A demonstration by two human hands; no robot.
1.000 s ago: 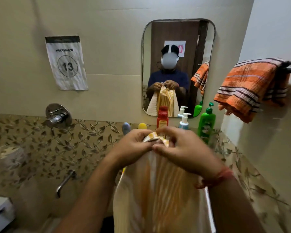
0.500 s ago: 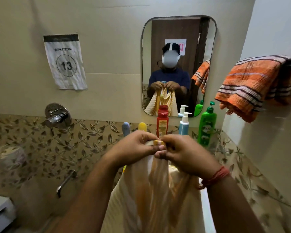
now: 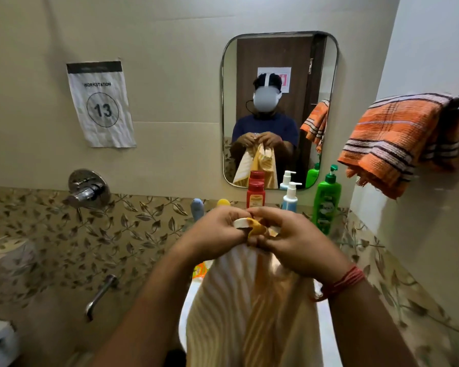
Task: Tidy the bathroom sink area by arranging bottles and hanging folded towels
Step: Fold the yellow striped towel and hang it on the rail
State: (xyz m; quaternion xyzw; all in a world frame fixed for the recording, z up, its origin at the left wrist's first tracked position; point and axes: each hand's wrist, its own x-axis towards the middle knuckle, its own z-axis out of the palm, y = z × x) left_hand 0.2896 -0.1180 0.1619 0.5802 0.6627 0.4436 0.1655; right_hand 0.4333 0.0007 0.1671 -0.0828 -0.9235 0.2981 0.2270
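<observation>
Both hands, left hand (image 3: 215, 234) and right hand (image 3: 294, 242), pinch the yellow-striped towel (image 3: 249, 308) at its top edge; grip closed on cloth, which hangs above the sink. Risk: bunched corners slip, fold skews, hem brushes red bottle (image 3: 255, 194).

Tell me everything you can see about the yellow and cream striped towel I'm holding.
The yellow and cream striped towel is thin woven cloth with narrow lengthwise stripes. It hangs straight down in loose folds, its lower end out of view. The left hand and right hand pinch its bunched top edge together, in front of the bottles. Its reflection shows in the mirror.
</observation>
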